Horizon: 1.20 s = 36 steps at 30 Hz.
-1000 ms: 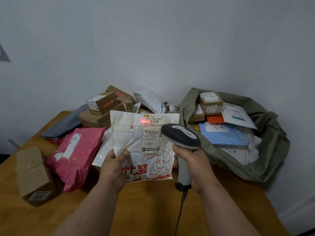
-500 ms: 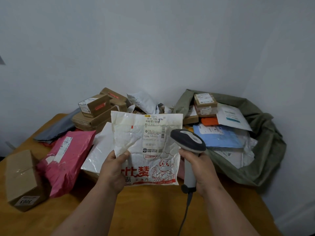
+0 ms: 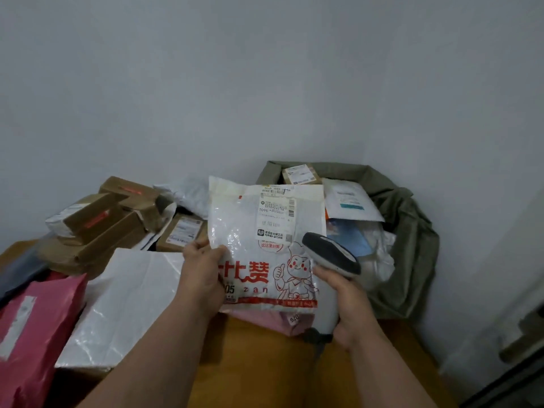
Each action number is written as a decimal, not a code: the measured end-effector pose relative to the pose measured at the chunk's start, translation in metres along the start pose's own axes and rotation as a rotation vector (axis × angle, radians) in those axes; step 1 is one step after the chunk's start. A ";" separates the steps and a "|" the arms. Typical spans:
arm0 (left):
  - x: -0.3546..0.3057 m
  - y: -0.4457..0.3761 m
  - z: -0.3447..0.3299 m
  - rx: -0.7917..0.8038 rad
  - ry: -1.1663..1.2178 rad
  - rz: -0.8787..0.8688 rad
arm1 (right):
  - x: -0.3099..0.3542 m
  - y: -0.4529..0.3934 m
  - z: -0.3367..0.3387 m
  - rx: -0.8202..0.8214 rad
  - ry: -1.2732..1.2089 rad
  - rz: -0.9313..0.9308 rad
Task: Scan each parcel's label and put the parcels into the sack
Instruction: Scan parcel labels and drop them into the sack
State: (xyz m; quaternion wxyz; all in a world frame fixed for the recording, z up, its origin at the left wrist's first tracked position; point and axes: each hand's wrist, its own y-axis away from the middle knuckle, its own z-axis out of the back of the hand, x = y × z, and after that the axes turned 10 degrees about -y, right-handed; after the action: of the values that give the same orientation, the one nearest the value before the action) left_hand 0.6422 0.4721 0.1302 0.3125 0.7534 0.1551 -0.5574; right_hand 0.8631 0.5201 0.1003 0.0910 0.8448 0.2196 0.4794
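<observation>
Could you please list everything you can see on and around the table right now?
white printed parcel: one, white with red print, held up before the sack
scanner: one, grey-black head, right of that parcel
sack: one, olive green, right, open, holding parcels
cardboard boxes: several, brown, stacked at left rear
white mailer: one, lying left of centre
pink mailer: one, far left
table: one, wooden, orange-brown
left hand: grips the printed parcel
right hand: grips the scanner

White parcel (image 3: 259, 231) with red print; olive-green sack (image 3: 412, 231).
</observation>
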 end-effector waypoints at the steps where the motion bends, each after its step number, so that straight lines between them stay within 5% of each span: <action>1: -0.005 -0.004 -0.014 0.050 -0.020 -0.020 | 0.005 -0.005 0.002 -0.039 -0.018 0.025; 11: 0.004 -0.054 -0.128 0.543 -0.593 -0.286 | 0.082 -0.058 0.059 -0.281 -0.134 0.191; 18: 0.009 -0.115 -0.236 0.387 -0.898 -0.493 | 0.146 -0.146 0.092 -0.340 -0.132 0.260; 27: 0.043 -0.164 -0.287 0.316 -1.319 -0.609 | 0.156 -0.231 0.107 -0.370 0.137 0.376; 36: 0.047 -0.206 -0.321 0.306 -1.639 -0.483 | 0.154 -0.251 0.092 -0.289 0.312 0.469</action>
State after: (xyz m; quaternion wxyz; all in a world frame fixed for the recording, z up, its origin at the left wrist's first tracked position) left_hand 0.7765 0.8294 0.0839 0.0939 0.0947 -0.0398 -0.9903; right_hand 0.9384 0.8183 0.0800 0.0624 0.7668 -0.0402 0.6376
